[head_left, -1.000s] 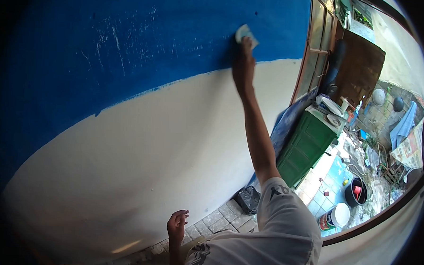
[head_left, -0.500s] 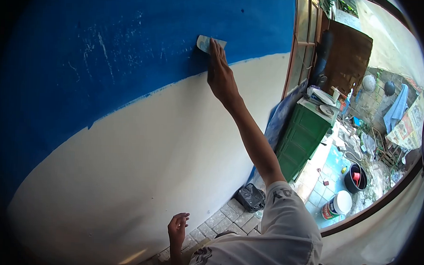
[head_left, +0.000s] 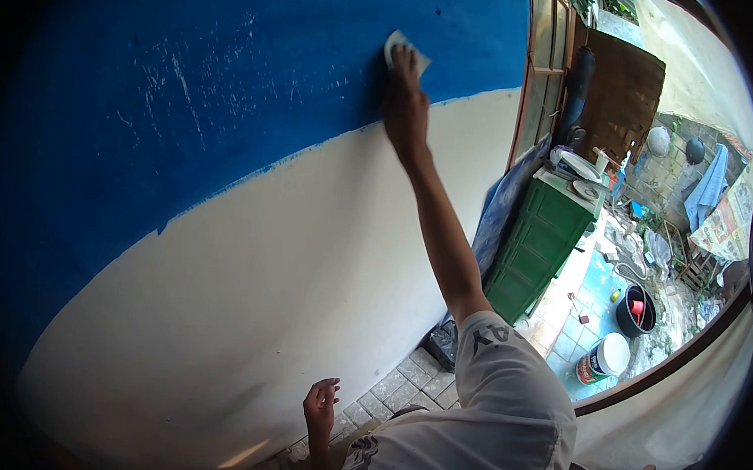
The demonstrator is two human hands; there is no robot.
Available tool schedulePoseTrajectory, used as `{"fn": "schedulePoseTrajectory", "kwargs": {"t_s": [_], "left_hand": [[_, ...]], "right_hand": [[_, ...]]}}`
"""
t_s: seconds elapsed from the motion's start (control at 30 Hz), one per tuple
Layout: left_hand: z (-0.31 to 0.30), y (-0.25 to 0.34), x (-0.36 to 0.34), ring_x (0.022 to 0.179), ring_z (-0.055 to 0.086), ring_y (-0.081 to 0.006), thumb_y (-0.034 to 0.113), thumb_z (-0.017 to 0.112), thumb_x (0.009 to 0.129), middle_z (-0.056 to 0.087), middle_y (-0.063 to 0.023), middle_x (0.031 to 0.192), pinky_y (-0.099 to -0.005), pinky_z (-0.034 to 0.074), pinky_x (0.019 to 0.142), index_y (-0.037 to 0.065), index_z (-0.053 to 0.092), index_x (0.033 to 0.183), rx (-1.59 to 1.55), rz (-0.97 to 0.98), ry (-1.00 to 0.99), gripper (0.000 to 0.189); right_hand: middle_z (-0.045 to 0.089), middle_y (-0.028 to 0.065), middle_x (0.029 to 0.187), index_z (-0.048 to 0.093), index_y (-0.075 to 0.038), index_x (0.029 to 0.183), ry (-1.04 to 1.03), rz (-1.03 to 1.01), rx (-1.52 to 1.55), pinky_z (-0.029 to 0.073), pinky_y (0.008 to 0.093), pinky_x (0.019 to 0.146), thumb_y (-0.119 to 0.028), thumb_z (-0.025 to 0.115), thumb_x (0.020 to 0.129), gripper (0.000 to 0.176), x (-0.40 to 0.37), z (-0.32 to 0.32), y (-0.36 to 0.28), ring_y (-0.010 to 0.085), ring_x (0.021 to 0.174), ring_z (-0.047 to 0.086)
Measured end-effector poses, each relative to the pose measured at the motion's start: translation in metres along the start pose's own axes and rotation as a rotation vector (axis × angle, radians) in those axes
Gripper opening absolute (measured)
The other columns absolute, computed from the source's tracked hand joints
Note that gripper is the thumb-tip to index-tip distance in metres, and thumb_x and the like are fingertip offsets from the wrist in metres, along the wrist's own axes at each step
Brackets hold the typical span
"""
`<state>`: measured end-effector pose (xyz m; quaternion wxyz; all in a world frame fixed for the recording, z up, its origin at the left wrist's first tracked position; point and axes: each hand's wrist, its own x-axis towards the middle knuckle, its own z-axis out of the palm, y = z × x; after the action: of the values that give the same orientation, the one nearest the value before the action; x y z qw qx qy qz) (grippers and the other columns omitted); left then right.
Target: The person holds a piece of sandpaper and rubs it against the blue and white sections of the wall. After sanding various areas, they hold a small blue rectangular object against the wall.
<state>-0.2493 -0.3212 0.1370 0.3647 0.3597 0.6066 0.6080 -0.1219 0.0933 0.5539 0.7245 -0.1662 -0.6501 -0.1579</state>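
My right hand [head_left: 407, 106] is raised against the blue upper part of the wall [head_left: 318, 31]. Under its fingers is a pale, bent piece of sandpaper [head_left: 422, 62], pressed to the paint; the hand is slightly blurred. White scratch marks [head_left: 182, 79] run across the blue paint to the left of it. Below an uneven border the wall is white [head_left: 248, 297]. Low down in front of that white part hangs my left hand [head_left: 320, 405], its fingers loosely bent and apart, with nothing visible in them.
Right of the wall stand a window frame [head_left: 541, 74] and a green cabinet [head_left: 536, 246] with dishes on top. A black bag [head_left: 443, 343] sits on the paving. Farther right are a paint bucket [head_left: 604, 360] and a black tub [head_left: 636, 312].
My right hand has moved up and slightly right over the blue paint with the sandpaper, which now sits at a different tilt. My left hand stays nearly where it was.
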Motion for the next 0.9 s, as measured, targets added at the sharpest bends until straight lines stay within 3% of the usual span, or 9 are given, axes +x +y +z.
{"fn": "schedulePoseTrajectory", "kwargs": {"t_s": [0.1,0.17,0.2,0.23,0.33,0.5,0.6,0.77,0.9], "left_hand": [[-0.004,-0.013,0.004,0.105,0.071,-0.0199,0.015,0.059,0.105,0.072,-0.0101,0.121,-0.0313,0.057,0.078,0.001,0.063,0.122,0.004,-0.001,0.015,0.023],[-0.006,-0.008,0.014,0.104,0.071,-0.0197,0.015,0.059,0.105,0.072,-0.0099,0.121,-0.0313,0.057,0.078,0.001,0.063,0.122,-0.003,0.017,0.025,0.023],[-0.007,-0.009,0.006,0.104,0.071,-0.0195,0.015,0.059,0.105,0.072,-0.0097,0.120,-0.0313,0.057,0.078,0.001,0.063,0.122,0.000,0.009,0.028,0.022],[-0.007,-0.011,0.001,0.104,0.071,-0.0195,0.015,0.059,0.105,0.072,-0.0097,0.120,-0.0313,0.057,0.078,0.001,0.063,0.122,-0.005,-0.004,0.017,0.022],[-0.005,-0.004,0.015,0.103,0.070,-0.0189,0.015,0.058,0.105,0.073,-0.0090,0.119,-0.0314,0.057,0.078,0.002,0.064,0.121,0.007,-0.024,0.004,0.022],[0.001,0.001,0.025,0.103,0.071,-0.0189,0.016,0.058,0.105,0.073,-0.0086,0.118,-0.0316,0.057,0.079,0.002,0.065,0.120,0.011,-0.002,-0.041,0.022],[0.002,0.001,0.029,0.104,0.070,-0.0196,0.017,0.057,0.105,0.072,-0.0093,0.119,-0.0318,0.057,0.079,0.002,0.065,0.121,0.023,0.037,-0.070,0.023],[0.006,0.010,0.030,0.107,0.070,-0.0207,0.017,0.056,0.106,0.072,-0.0103,0.120,-0.0319,0.058,0.081,0.003,0.064,0.122,0.021,0.009,-0.076,0.023],[0.012,0.019,0.028,0.108,0.071,-0.0226,0.016,0.055,0.106,0.071,-0.0121,0.122,-0.0334,0.059,0.083,0.003,0.064,0.124,-0.109,-0.007,-0.101,0.023]], "right_hand": [[0.047,0.0247,0.154,0.043,-0.001,0.153,-0.151,-0.156,-0.018,0.042,0.0478,0.117,0.019,0.046,0.086,0.070,-0.025,-0.009,-0.033,0.0415,0.144,0.042],[0.048,0.0264,0.152,0.044,0.002,0.151,-0.001,0.017,0.147,0.041,0.0472,0.118,0.018,0.046,0.086,0.067,-0.024,0.005,0.023,0.0415,0.143,0.044],[0.050,0.0279,0.150,0.045,0.005,0.149,-0.142,0.490,0.230,0.041,0.0466,0.118,0.018,0.045,0.086,0.064,-0.005,-0.012,0.022,0.0417,0.142,0.046],[0.050,0.0279,0.150,0.045,0.005,0.149,-0.151,0.494,0.215,0.041,0.0466,0.118,0.018,0.045,0.086,0.064,-0.012,-0.013,0.020,0.0417,0.142,0.046],[0.043,0.0287,0.155,0.039,0.006,0.151,-0.122,-0.102,-0.007,0.040,0.0484,0.118,0.018,0.044,0.085,0.068,-0.024,-0.004,-0.025,0.0421,0.146,0.040],[0.044,0.0330,0.150,0.042,0.007,0.148,-0.015,0.230,-0.043,0.053,0.0474,0.106,0.017,0.047,0.087,0.062,-0.005,-0.003,0.004,0.0436,0.136,0.050],[0.040,0.0376,0.152,0.033,0.010,0.152,-0.139,-0.081,-0.022,0.044,0.0501,0.113,0.014,0.046,0.088,0.065,-0.023,0.001,-0.042,0.0517,0.143,0.038],[0.038,0.0348,0.154,0.033,0.007,0.153,-0.036,0.227,0.017,0.046,0.0471,0.113,0.021,0.046,0.085,0.071,0.004,0.003,-0.011,0.0456,0.145,0.034],[0.041,0.0323,0.154,0.035,0.006,0.154,-0.161,-0.080,-0.001,0.037,0.0481,0.121,0.022,0.048,0.083,0.074,-0.022,0.000,-0.045,0.0454,0.147,0.036]]}}
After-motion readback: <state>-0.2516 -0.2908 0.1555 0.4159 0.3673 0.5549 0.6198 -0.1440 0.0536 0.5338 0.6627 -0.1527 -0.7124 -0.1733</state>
